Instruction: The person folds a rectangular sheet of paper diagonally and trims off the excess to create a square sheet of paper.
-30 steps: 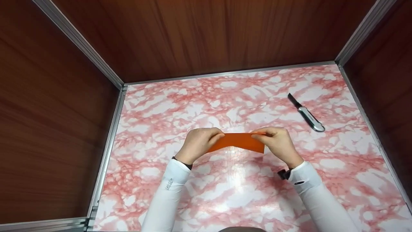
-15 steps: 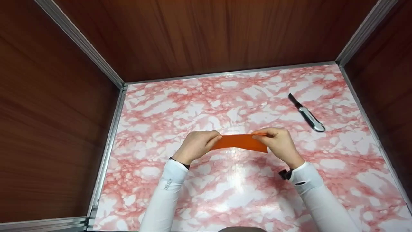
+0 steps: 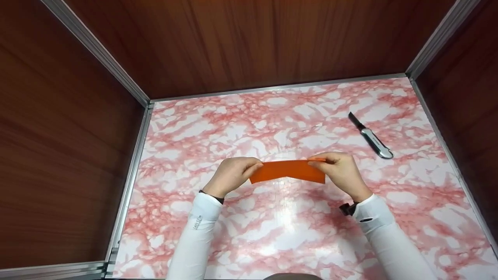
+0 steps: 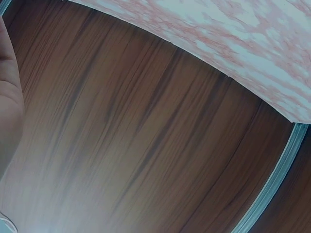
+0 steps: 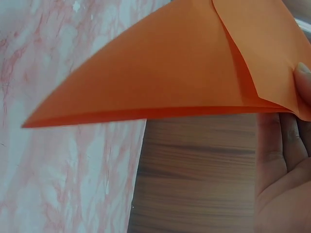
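Between the two hands a folded sheet of orange paper (image 3: 288, 170) is held up above the table, its lower edge notched upward near the middle. The left hand (image 3: 234, 174) pinches its left end between thumb and fingers. At the other end, the right hand (image 3: 339, 173) pinches the top edge the same way. In the right wrist view the paper (image 5: 160, 68) shows layered folds and a pointed corner, with the thumb on top and fingers beneath. Only the edge of the left hand (image 4: 8, 102) appears in the left wrist view; its fingertips are out of frame.
A knife with a dark blade and a silver-and-green handle (image 3: 374, 142) lies on the right of the table, blade pointing away. The pink-and-white marbled table (image 3: 186, 155) is bordered by brown wood-grain panels (image 3: 249, 42) with metal edging.
The left hand has shifted slightly left and the right hand slightly right. More of the orange paper's left end now shows below the left hand. The knife stays where it was.
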`<state>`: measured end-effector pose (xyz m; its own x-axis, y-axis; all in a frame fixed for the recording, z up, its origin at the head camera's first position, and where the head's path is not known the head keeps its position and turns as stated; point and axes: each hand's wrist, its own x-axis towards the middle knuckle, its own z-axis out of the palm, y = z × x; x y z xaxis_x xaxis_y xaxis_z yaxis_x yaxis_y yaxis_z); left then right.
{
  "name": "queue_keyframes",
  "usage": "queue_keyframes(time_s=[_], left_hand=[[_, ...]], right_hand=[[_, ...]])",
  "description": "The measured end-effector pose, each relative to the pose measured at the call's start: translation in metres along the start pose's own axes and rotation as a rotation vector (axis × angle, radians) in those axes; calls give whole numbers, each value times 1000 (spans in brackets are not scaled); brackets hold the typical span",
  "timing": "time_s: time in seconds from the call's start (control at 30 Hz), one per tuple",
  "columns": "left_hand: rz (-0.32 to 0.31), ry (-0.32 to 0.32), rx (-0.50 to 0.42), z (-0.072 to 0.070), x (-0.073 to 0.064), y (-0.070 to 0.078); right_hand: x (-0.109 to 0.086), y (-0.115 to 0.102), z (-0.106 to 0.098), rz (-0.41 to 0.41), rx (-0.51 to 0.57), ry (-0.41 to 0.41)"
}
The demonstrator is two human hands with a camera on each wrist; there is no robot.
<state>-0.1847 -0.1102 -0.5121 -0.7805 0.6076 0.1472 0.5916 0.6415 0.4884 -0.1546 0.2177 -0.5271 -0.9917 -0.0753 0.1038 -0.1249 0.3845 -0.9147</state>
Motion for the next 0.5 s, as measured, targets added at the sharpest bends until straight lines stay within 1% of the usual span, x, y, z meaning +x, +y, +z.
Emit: queue_keyframes(time_s=[0.03,0.17,0.23,0.3,0.4,0.5], left_hand=[[-8,1,-6,0,-1,-1],[-33,12,-40,-3,-5,-8],[-41,30,-51,-4,-7,-10],[-30,65,-35,-4,-7,-12],[10,146,64,-4,-6,-14],[58,210,226,-3,-3,-13]], right_hand=[[2,6,-1,-2,1,8],[3,9,-6,-3,1,30],[3,9,-7,-1,-1,35],[3,9,-7,-1,2,34],[2,8,-5,0,-3,32],[1,8,0,-1,-21,26]])
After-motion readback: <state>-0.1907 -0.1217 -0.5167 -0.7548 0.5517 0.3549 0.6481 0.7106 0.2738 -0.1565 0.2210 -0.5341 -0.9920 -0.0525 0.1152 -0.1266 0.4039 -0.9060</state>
